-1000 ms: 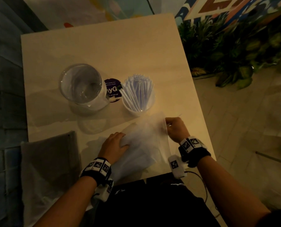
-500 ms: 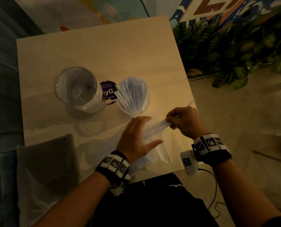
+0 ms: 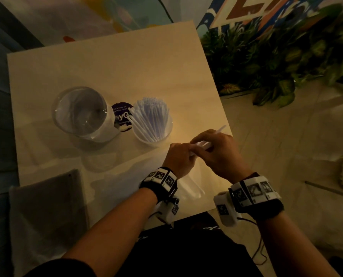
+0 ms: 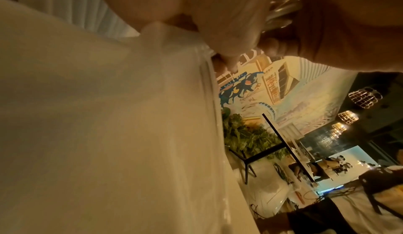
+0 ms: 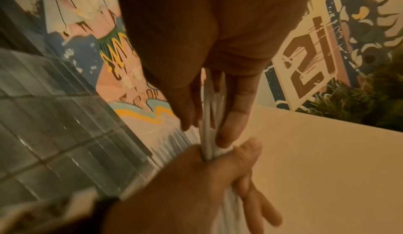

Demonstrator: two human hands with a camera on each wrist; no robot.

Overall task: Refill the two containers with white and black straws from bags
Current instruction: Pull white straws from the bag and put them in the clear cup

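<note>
My right hand (image 3: 201,143) pinches a few white straws (image 3: 221,128) whose tips stick out past it toward the table's right edge; the pinch shows close up on the straws (image 5: 209,117). My left hand (image 3: 187,151) meets it and grips the mouth of the clear plastic bag (image 3: 190,186), bunched round the straws' other ends. The bag (image 4: 109,117) fills the left wrist view. Behind the hands stands a white container (image 3: 152,134) full of white straws. Left of it is an empty clear glass container (image 3: 80,114).
A round purple sticker (image 3: 121,114) lies between the two containers. A grey bag (image 3: 46,206) sits off the table's near left corner. Leafy plants (image 3: 276,62) stand on the floor right of the table (image 3: 116,66), whose right edge is close to my right hand.
My left hand lifted off the flat bag and closed on its mouth beside the right hand. The right hand rose and drew straws out toward the right.
</note>
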